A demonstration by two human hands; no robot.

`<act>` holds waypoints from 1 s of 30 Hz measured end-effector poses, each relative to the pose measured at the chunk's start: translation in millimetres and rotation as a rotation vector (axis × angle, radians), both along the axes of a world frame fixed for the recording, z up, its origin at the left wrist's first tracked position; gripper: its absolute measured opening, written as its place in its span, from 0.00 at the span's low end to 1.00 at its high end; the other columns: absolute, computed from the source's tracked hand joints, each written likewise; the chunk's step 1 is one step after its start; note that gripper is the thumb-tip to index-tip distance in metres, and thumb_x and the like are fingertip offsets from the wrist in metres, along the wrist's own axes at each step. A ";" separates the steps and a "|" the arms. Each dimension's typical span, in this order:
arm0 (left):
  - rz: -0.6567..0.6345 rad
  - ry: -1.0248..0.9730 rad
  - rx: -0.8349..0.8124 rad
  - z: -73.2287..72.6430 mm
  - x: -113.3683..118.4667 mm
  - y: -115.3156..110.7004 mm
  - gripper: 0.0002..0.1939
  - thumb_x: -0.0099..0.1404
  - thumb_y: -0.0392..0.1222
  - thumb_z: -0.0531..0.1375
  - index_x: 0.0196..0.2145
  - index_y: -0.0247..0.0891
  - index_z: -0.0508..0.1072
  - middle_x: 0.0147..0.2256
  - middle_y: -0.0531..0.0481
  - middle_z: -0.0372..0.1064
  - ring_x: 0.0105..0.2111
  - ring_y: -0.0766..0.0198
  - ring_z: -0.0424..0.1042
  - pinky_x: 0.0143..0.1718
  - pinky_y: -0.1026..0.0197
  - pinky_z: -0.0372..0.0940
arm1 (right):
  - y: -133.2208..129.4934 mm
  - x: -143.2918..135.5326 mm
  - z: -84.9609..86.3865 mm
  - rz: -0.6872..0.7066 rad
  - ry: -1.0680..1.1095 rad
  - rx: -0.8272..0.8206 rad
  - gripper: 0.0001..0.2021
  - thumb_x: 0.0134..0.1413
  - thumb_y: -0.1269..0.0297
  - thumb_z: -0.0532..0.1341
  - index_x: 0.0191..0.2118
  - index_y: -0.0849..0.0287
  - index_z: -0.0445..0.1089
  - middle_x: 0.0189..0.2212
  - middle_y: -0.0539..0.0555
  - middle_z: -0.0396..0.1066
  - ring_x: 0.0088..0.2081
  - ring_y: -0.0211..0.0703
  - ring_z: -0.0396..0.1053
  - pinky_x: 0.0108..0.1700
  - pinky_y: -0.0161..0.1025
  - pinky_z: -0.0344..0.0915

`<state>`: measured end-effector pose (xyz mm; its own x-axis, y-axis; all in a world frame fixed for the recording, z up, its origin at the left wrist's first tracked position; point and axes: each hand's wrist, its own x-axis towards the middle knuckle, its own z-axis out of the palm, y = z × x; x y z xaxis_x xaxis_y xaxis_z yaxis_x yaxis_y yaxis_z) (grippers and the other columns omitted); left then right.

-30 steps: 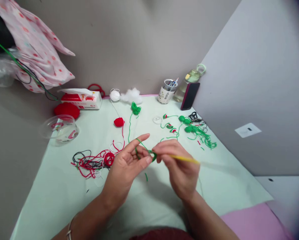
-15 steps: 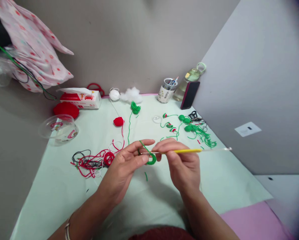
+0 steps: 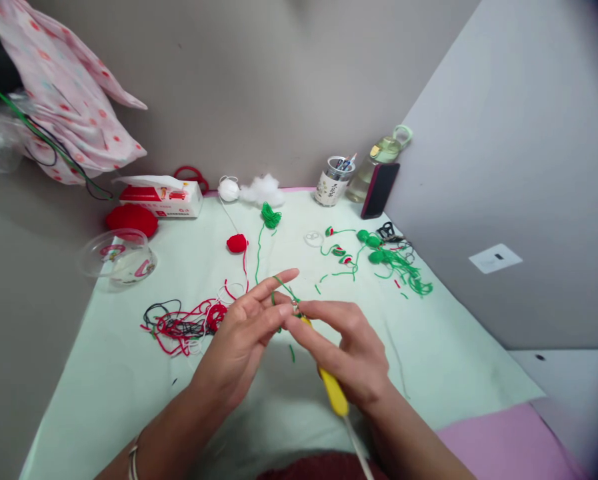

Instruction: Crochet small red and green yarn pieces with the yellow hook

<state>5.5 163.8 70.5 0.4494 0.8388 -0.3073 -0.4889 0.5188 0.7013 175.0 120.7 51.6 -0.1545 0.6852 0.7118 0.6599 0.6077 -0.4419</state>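
My left hand (image 3: 243, 330) pinches a small green crochet piece, mostly hidden behind its thumb and my right fingertips. Green yarn (image 3: 287, 287) runs from the piece over the raised left index finger, and a loop circles another finger. In my right hand (image 3: 356, 347) is a crochet hook with a yellow handle (image 3: 334, 395). Its tip is at the crochet piece between both hands, while its metal rear end slants down toward my body. The fingertips of the two hands meet or nearly meet.
Tangled red, black and white yarn (image 3: 189, 327) lies left, near a clear plastic bowl (image 3: 143, 263). Behind are a red yarn ball (image 3: 237, 243), green yarn bundle (image 3: 271, 215) and tissue box (image 3: 179, 200). Green crocheted pieces (image 3: 376, 257), phone (image 3: 380, 191) and bottle (image 3: 361, 180) stand or lie right.
The crochet hook has swung from nearly level, pointing right, to a steep slant with its rear end toward me. My right hand has turned and moved closer to the left, covering the green piece.
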 end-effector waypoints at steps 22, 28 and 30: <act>-0.062 -0.084 -0.056 -2.5 -0.8 3.9 0.18 0.59 0.41 0.75 0.47 0.37 0.87 0.36 0.49 0.77 0.38 0.62 0.73 0.47 0.60 0.65 | 14.3 0.9 -1.0 0.052 0.603 -0.049 0.11 0.72 0.67 0.61 0.47 0.51 0.82 0.35 0.54 0.80 0.31 0.42 0.75 0.32 0.41 0.75; -0.044 0.048 0.120 -3.1 -0.9 0.0 0.13 0.62 0.41 0.73 0.46 0.42 0.87 0.35 0.48 0.79 0.40 0.58 0.73 0.48 0.56 0.64 | 18.5 -5.0 5.6 0.207 0.800 -0.240 0.09 0.71 0.59 0.64 0.42 0.52 0.83 0.35 0.54 0.82 0.32 0.43 0.77 0.30 0.40 0.75; -0.049 0.077 0.175 -5.3 1.0 -1.2 0.15 0.63 0.41 0.72 0.48 0.44 0.87 0.36 0.49 0.78 0.41 0.56 0.73 0.51 0.55 0.64 | 17.3 -7.7 3.5 0.182 0.706 -0.222 0.08 0.70 0.60 0.65 0.43 0.52 0.83 0.37 0.55 0.84 0.38 0.47 0.80 0.34 0.42 0.77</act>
